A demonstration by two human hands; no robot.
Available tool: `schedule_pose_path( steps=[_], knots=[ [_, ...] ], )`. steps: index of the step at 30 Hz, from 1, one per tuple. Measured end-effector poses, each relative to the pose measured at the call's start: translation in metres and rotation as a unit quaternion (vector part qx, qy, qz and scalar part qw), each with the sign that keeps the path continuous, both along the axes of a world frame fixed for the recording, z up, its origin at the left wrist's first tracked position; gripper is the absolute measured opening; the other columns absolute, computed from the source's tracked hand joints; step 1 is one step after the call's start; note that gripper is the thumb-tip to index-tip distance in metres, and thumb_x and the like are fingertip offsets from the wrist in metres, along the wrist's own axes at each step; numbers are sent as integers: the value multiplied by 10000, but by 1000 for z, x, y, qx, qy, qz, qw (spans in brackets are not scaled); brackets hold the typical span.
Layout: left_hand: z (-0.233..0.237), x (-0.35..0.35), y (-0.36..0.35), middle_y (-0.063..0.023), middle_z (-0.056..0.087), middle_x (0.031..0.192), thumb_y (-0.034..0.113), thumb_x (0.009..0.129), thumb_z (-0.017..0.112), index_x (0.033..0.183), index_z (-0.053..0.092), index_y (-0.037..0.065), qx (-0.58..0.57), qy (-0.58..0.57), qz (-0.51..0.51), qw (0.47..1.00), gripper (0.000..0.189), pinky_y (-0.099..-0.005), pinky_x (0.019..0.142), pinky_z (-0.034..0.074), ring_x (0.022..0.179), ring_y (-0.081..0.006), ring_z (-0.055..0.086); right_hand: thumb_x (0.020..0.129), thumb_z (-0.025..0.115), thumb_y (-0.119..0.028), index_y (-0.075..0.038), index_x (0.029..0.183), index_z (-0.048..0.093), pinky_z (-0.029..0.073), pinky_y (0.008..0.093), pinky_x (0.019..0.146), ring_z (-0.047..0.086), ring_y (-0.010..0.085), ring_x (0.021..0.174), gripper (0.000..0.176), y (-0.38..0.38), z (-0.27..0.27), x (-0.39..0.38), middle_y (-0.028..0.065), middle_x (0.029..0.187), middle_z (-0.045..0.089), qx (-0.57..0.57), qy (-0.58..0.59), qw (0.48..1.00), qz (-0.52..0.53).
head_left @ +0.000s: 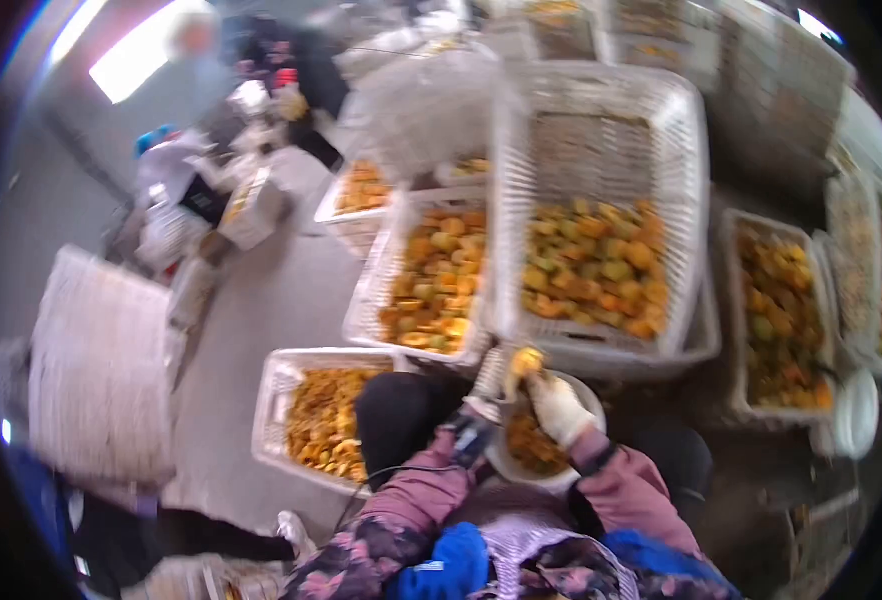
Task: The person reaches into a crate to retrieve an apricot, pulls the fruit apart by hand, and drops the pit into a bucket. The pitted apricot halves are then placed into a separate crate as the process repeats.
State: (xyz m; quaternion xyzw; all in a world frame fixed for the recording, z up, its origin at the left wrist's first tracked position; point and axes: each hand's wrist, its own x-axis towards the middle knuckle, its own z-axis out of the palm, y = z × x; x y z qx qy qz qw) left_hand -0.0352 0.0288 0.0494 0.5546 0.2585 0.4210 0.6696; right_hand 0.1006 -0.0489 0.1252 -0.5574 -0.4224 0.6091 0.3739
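Above a white bucket (592, 402) between my knees, my two gloved hands meet at a yellow-orange piece of fruit (527, 360). My left hand (488, 384) is closed at the fruit's left side. From the right, my right hand (561, 408) has its fingers closed against the fruit's lower edge; whether it also holds a small tool is too blurred to tell. Orange-brown bits (531, 445) lie inside the bucket below the hands. Just ahead, a large white crate (688, 200) holds many orange and greenish fruits (596, 265).
Left of it stands a crate of cut orange fruit (436, 275). A low crate of orange pieces (326, 415) sits by my left knee. At right are another fruit crate (781, 320) and a white tub (854, 415). Another person's leg (221, 532) reaches in at lower left.
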Motion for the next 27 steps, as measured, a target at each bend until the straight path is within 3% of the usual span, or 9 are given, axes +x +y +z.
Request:
schedule_pose_path(
  steps=[5,9,12,14,15,16,20,22,27],
  knots=[
    [3,-16,5,-78,619,810,249,794,575,857,603,36,341,264,32,902,224,-339,699,462,781,-242,585,941,451,-333,-21,1031,586,426,272,713,506,111,781,352,-6,-43,-12,18,909,599,-2,66,998,18],
    [62,-10,-20,-137,603,628,421,917,372,770,618,12,-1,410,82,909,500,-411,652,454,642,-334,596,936,453,-370,-3,1064,544,415,242,675,483,98,741,399,-22,-68,-24,10,826,565,16,113,993,44],
    [83,-16,-27,-140,616,685,453,903,423,819,650,64,156,555,65,814,458,-354,656,460,692,-309,603,905,494,-428,-35,1068,562,393,224,596,479,67,708,431,-20,-122,-39,-24,828,560,130,73,988,-33],
    [63,-7,-30,-101,616,637,452,904,446,810,659,58,159,464,124,863,458,-320,625,467,648,-248,608,876,531,-456,-47,1069,560,407,225,668,495,74,791,454,-23,-88,-30,-1,905,570,70,138,988,-7],
    [66,7,-34,-71,603,613,454,904,454,788,656,58,-64,192,158,967,459,-288,599,461,625,-200,595,860,551,-469,-56,1066,560,413,224,692,501,75,818,462,-25,-62,-25,2,927,572,25,208,978,1],
    [69,13,-37,-40,590,589,456,905,462,765,653,59,-276,-109,171,940,462,-257,574,455,602,-153,581,860,551,-469,-56,1066,560,413,224,692,501,75,818,462,-30,-38,-33,2,927,572,25,208,978,7],
    [67,-8,-43,-14,565,571,451,904,474,641,607,63,-138,36,24,989,488,-211,536,417,519,-98,519,841,586,-458,-85,1018,568,350,209,547,426,38,645,413,-46,-19,-39,-80,745,498,-2,258,966,3],
    [74,-12,-43,-29,576,576,464,902,468,600,596,46,-51,37,5,998,531,-229,532,421,507,-108,524,889,529,-401,-34,1174,518,458,305,802,560,157,917,464,-57,-18,-41,25,1021,585,-83,382,920,11],
    [88,-15,-47,-70,569,573,436,938,382,580,563,22,-21,5,-180,984,576,-257,541,445,509,-151,542,863,517,-488,-125,880,532,306,221,320,387,111,368,364,-68,-9,-32,-5,541,462,-214,348,910,71]
  ],
)
